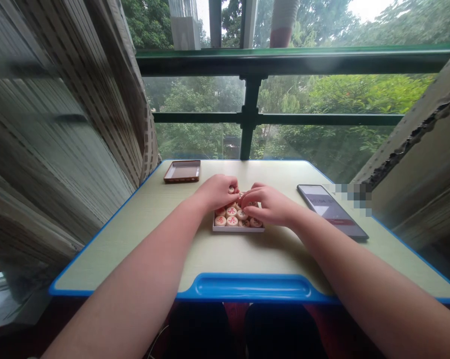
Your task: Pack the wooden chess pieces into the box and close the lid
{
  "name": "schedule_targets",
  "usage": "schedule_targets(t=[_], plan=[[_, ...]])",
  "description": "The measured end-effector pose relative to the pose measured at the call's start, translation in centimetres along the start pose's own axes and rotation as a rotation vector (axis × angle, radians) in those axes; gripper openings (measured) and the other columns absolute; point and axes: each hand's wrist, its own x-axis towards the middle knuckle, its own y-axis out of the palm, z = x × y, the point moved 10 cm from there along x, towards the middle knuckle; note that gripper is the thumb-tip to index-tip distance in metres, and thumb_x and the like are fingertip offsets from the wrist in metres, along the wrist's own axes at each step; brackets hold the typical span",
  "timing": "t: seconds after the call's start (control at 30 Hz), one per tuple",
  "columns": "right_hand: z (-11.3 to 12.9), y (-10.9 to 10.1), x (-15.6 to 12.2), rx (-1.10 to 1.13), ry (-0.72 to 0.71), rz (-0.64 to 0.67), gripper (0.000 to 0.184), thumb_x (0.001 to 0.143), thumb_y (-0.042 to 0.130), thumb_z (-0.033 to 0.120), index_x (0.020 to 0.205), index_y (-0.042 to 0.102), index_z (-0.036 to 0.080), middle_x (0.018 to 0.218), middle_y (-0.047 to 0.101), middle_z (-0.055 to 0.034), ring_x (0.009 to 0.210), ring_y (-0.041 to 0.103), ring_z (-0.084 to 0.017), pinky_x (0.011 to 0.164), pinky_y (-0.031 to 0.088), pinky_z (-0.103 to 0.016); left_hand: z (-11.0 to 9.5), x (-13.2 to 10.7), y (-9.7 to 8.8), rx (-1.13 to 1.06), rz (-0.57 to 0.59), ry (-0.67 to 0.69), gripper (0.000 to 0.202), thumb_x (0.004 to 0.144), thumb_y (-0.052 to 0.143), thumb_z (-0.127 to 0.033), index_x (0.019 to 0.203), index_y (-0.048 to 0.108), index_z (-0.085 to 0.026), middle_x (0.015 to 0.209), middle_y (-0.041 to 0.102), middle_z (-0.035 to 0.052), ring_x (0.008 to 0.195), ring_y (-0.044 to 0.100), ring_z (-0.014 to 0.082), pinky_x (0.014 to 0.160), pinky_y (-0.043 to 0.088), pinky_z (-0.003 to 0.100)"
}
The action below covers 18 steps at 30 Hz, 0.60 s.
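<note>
A small white box (237,229) stands in the middle of the desk, filled with several round wooden chess discs (231,212) marked in red and dark characters. My left hand (217,192) rests over the box's far left part, fingers curled, pinching one disc (231,189) at its fingertips. My right hand (269,204) lies over the right side of the box, fingers bent down and pressed onto the discs there. Both hands hide much of the box's contents.
A brown box lid (182,171) lies at the desk's far left. A phone (332,210) lies screen-up on the right. The pale desk (142,239) has a blue rim and a blue pen groove at its near edge. A curtain hangs at left; a window railing stands behind.
</note>
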Motion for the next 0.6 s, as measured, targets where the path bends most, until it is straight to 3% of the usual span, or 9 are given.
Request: schedule_targets(t=[0.2, 0.37, 0.6], plan=[[-0.13, 0.02, 0.26, 0.02, -0.007, -0.004, 0.022, 0.072, 0.048, 0.01, 0.071, 0.069, 0.016, 0.076, 0.069, -0.0047, 0.076, 0.054, -0.018, 0.078, 0.041, -0.031, -0.26, 0.0, -0.19, 0.063, -0.001, 0.011, 0.012, 0.067, 0.057, -0.03, 0.067, 0.058, -0.018, 0.075, 0.067, 0.0025, 0.071, 0.058, 0.0164, 0.061, 0.041, 0.025], [-0.47, -0.04, 0.23, 0.035, 0.009, -0.029, 0.026, 0.071, 0.047, 0.012, 0.081, 0.071, 0.016, 0.083, 0.07, -0.006, 0.081, 0.055, -0.019, 0.078, 0.043, -0.032, -0.03, 0.05, -0.18, 0.075, -0.012, 0.009, 0.014, 0.067, 0.057, -0.032, 0.069, 0.06, -0.018, 0.076, 0.067, 0.0025, 0.069, 0.058, 0.0161, 0.059, 0.039, 0.025], [0.12, 0.04, 0.17, 0.008, -0.037, -0.037, 0.027, 0.071, 0.047, 0.011, 0.079, 0.072, 0.017, 0.088, 0.071, -0.0051, 0.079, 0.058, -0.018, 0.083, 0.043, -0.033, 0.13, 0.06, -0.05, 0.004, 0.006, -0.002, 0.012, 0.067, 0.058, -0.03, 0.068, 0.058, -0.018, 0.075, 0.068, 0.0018, 0.07, 0.059, 0.0156, 0.062, 0.042, 0.024]])
